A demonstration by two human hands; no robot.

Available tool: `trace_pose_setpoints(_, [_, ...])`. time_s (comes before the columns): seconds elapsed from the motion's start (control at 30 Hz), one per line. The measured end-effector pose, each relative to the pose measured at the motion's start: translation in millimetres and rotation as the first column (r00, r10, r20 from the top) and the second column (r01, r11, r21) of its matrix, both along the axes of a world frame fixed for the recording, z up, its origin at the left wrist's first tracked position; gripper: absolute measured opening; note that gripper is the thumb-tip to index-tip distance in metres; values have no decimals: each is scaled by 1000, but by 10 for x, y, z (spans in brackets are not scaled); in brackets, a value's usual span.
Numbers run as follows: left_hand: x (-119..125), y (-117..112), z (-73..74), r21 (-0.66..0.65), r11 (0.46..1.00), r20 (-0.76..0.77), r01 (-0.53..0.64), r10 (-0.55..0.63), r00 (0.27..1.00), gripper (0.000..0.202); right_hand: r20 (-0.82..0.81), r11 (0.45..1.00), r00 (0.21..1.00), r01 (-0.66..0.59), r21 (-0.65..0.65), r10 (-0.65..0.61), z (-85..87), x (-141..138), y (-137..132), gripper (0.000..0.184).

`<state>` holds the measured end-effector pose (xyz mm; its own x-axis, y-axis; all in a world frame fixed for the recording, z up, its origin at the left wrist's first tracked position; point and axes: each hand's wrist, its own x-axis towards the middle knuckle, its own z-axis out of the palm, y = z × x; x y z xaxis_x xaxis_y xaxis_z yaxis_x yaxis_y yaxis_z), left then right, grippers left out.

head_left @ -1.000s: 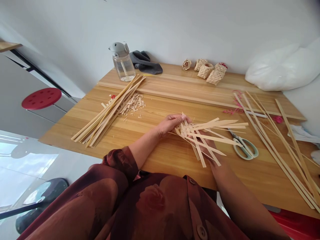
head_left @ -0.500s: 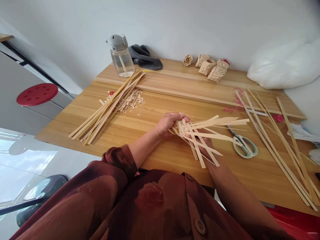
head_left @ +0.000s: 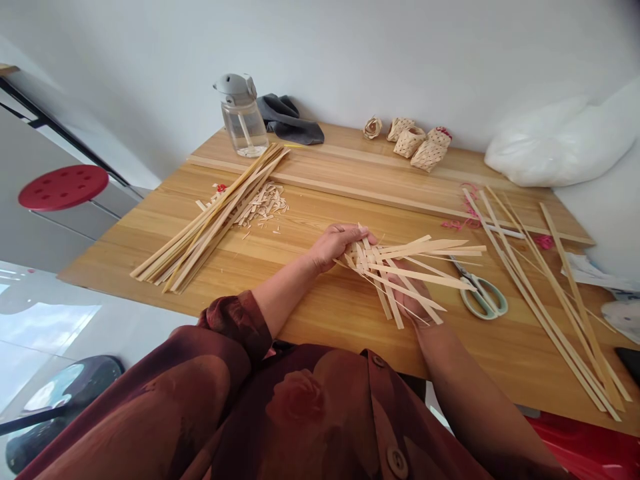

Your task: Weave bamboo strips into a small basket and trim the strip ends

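Partly woven bamboo piece (head_left: 359, 257) held just above the bench (head_left: 340, 327), near its front edge and left of centre. Long axis runs roughly left to right: tight plaited end at the left, loose flat strips (head_left: 425, 270) fanning out to the right and down toward the person. Longest strips point right, tips reaching just short of the scissors (head_left: 483, 297). Weave pale straw-coloured, checked, small; the free strips are uneven in length and splay apart.

Hands close together on the piece. Left hand (head_left: 337, 245) lies over the woven end, fingers curled across it. Right hand (head_left: 411, 297) sits under the fan, seen through the gaps between strips; its grip cannot be made out.

Scissors have pale green handles, blades toward the strips. Left of the hands: long bundle of bamboo strips (head_left: 200, 233) beside a heap of shavings (head_left: 263, 205). Right: loose long strips (head_left: 545, 307) with pink scraps (head_left: 465, 217) near them. Far edge: clear water bottle (head_left: 243, 117), grey cloth (head_left: 290, 120), small finished woven pieces (head_left: 415, 143), white plastic bag (head_left: 560, 143).
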<state>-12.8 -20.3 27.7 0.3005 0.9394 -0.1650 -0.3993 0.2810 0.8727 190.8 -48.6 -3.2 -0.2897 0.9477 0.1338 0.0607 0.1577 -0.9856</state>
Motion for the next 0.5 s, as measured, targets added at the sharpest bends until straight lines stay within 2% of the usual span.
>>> trace_pose_setpoints(0.13, [-7, -17, 19, 22, 1000, -11, 16, -16, 1000, 39, -84, 991, 995, -69, -115, 60, 46, -87, -63, 25])
trace_pose_setpoints(0.27, [9, -40, 35, 29, 999, -35, 23, -22, 999, 37, -133, 983, 990, -61, -173, 38, 6, -126, -65, 19])
trace_pose_setpoints(0.5, [100, -82, -8, 4, 997, 10, -81, 81, 997, 36, -184, 970, 982, -85, -230, 42, -24, -134, -62, 19])
